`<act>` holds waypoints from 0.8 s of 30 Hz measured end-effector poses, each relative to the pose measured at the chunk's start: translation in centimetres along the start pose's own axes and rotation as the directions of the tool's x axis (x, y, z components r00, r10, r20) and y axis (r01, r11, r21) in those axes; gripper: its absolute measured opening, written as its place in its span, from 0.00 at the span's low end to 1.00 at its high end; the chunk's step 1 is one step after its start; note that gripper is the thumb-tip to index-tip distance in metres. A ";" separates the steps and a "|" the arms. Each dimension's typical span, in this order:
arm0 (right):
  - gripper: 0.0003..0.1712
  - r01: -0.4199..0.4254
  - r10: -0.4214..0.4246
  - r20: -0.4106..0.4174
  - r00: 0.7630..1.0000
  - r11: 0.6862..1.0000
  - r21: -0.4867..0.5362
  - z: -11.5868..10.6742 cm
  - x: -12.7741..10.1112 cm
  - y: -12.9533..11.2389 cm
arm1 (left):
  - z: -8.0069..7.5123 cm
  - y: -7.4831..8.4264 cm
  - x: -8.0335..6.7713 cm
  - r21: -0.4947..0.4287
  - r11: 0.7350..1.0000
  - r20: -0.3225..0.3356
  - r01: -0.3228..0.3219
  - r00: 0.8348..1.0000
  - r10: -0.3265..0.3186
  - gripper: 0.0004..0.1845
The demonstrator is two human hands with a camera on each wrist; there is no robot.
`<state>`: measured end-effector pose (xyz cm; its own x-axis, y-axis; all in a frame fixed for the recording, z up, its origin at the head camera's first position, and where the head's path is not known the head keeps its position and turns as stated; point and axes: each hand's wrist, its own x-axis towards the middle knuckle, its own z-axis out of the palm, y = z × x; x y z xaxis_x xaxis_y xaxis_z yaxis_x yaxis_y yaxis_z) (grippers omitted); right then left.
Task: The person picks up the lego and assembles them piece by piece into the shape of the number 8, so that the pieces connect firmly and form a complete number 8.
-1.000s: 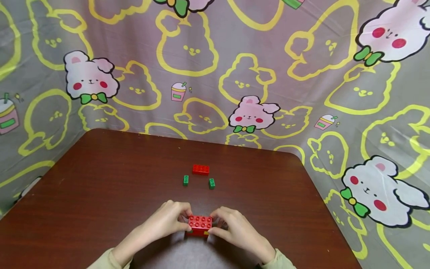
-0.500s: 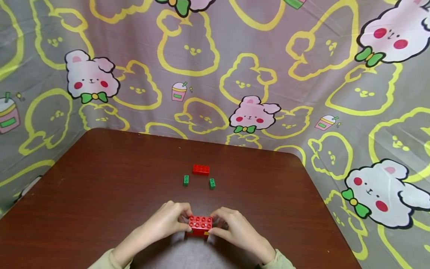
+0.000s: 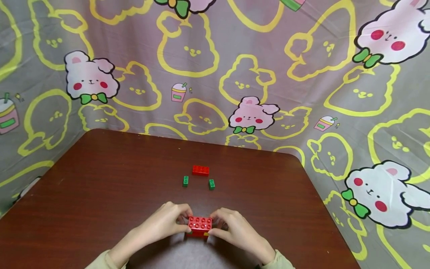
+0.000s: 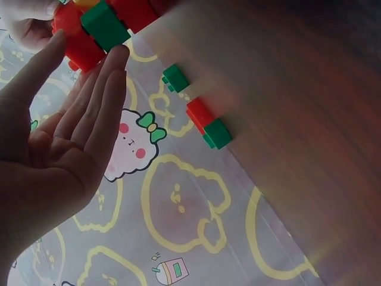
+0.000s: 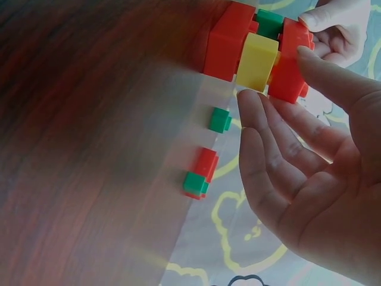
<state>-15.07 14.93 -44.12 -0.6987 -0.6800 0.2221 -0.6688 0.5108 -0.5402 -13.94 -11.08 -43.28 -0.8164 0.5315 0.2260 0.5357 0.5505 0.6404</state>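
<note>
A small stack of toy building bricks stands near the table's front edge in the head view. Its top is a red eight-stud brick. Under that sit a green brick at the left end and a yellow brick at the right end, with another red brick at the bottom. My left hand pinches the upper red brick's left end between thumb and fingers. At the opposite end my right hand grips the same brick, thumb on the near side. Fingers hide parts of the middle layer.
Beyond the stack, a loose red brick lies on the brown table. Closer in are two small green bricks, one at left and one at right. A patterned cloth curtain closes off the back and sides.
</note>
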 end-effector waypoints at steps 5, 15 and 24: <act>0.14 0.004 -0.003 0.005 1.000 1.000 -0.012 0.0 -0.1 0.0 | -0.1 -0.1 0.0 0.000 1.000 0.008 -0.017 1.000 0.017 0.13; 0.13 -0.026 0.026 0.013 1.000 1.000 0.014 0.0 0.0 -0.1 | -0.3 -0.4 0.1 -0.001 0.999 0.012 -0.045 0.999 0.045 0.14; 0.13 -0.001 0.001 0.004 1.000 0.999 0.038 0.1 -0.1 0.1 | -1.1 -0.8 0.4 -0.074 0.997 0.043 -0.037 0.998 0.040 0.13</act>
<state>-15.03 14.97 -44.29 -0.6982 -0.6816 0.2188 -0.6582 0.4911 -0.5706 -14.90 -12.00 -42.90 -0.7842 0.5802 0.2199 0.5481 0.4815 0.6839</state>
